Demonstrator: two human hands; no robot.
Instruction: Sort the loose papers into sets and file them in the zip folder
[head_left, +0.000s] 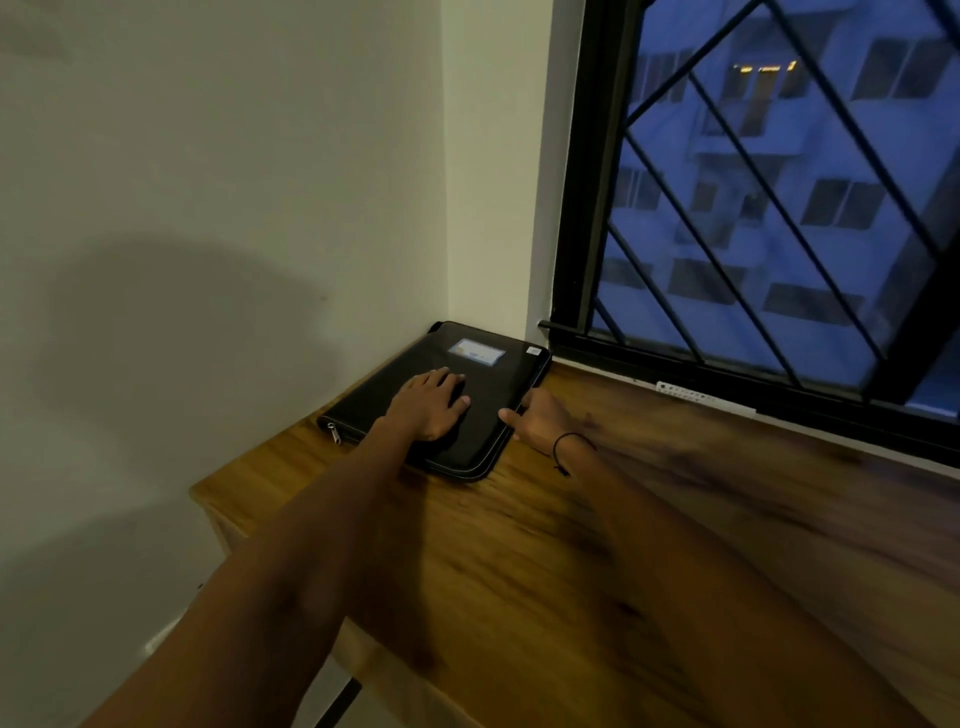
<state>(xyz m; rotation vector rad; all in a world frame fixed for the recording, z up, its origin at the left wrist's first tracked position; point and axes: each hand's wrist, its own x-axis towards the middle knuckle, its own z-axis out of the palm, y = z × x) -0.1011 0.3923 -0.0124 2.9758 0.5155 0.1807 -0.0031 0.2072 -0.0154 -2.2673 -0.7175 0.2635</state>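
Evidently at the folder-handling stage: black zip folder (483, 395) flat on the tabletop (623, 545), tucked into the 12 o'clock corner by wall and window. Left hand (431, 402) spread flat on the cover, pressing. Right hand (537, 415) at the folder's 3 o'clock edge, fingers curled there; actual grasp cannot be told. Zip pull (332, 433) at 9 o'clock. Best to keep the cover pinned and run the zip steadily. No loose papers visible.

right hand (540, 415) fingers: hidden at zip folder (483, 384) edge | label (476, 351): too blurred to read
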